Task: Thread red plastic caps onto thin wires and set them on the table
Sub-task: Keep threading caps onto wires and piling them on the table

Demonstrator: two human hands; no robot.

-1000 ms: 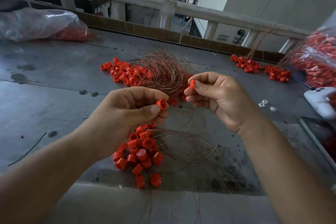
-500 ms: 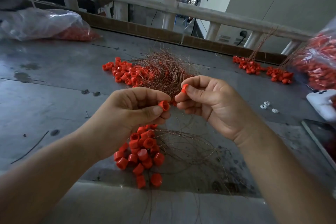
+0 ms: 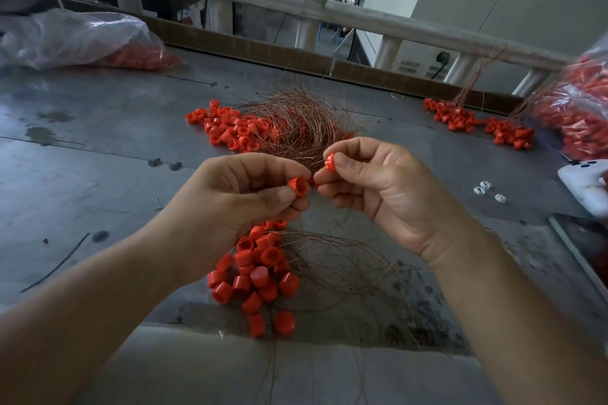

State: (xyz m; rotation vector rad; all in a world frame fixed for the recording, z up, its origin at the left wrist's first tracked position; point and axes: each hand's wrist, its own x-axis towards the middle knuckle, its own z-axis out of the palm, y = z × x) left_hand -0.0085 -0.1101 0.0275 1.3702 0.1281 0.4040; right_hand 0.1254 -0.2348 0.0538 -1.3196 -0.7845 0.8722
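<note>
Head view. Risk: the wire is too fine to make out here; it may miss the bore, or a cap may drop, if either pinch loosens. The left hand [image 3: 237,207] pinches a red cap [image 3: 297,186] between thumb and fingertip; the right hand [image 3: 378,194] pinches a second cap [image 3: 329,163] just beside it, both above the cap pile [image 3: 260,273].

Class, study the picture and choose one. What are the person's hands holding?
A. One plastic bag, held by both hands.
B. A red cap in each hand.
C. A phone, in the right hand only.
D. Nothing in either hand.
B: the left hand pinches a red cap between thumb and fingers, and the right hand pinches a second red cap at its fingertips.
</note>
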